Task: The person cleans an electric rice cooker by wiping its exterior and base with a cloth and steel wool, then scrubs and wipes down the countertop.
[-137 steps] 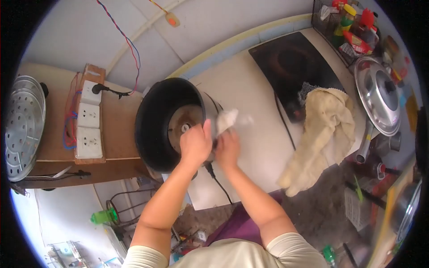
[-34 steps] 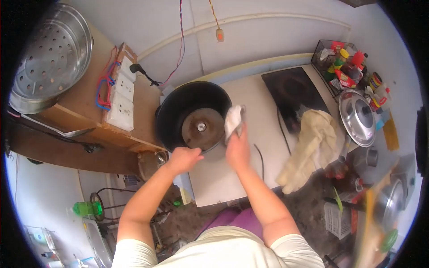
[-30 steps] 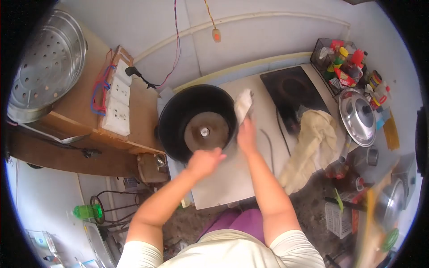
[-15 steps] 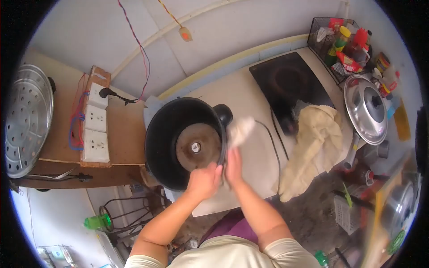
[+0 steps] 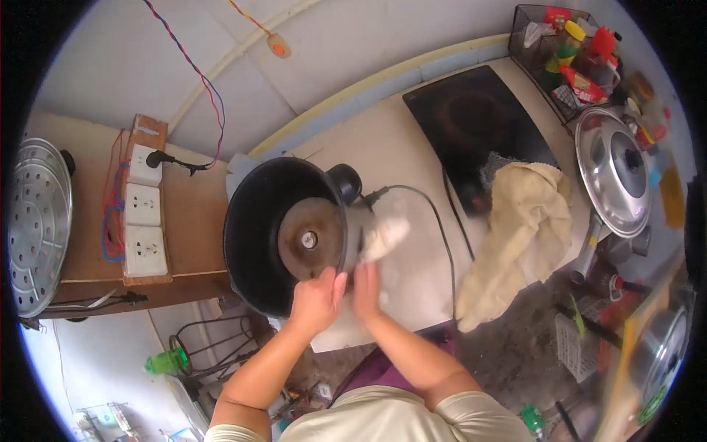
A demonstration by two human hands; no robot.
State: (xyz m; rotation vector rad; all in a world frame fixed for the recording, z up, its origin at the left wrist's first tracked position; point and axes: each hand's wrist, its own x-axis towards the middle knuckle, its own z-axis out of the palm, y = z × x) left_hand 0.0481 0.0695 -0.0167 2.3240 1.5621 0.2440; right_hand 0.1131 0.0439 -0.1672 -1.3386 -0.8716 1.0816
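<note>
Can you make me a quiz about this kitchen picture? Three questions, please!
1. What lies partly on the flat black cooktop?
A) a green plastic bottle
B) a crumpled beige cloth
C) a white plug socket

2. True or false: the deep, round black pot has no lid on.

3. Which is nearer the beige cloth: the left hand or the right hand?

Key: 1 B; 2 true; 3 right hand

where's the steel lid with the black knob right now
In the head view, the steel lid is on the right side, just right of the black cooktop and below the wire basket.
</note>
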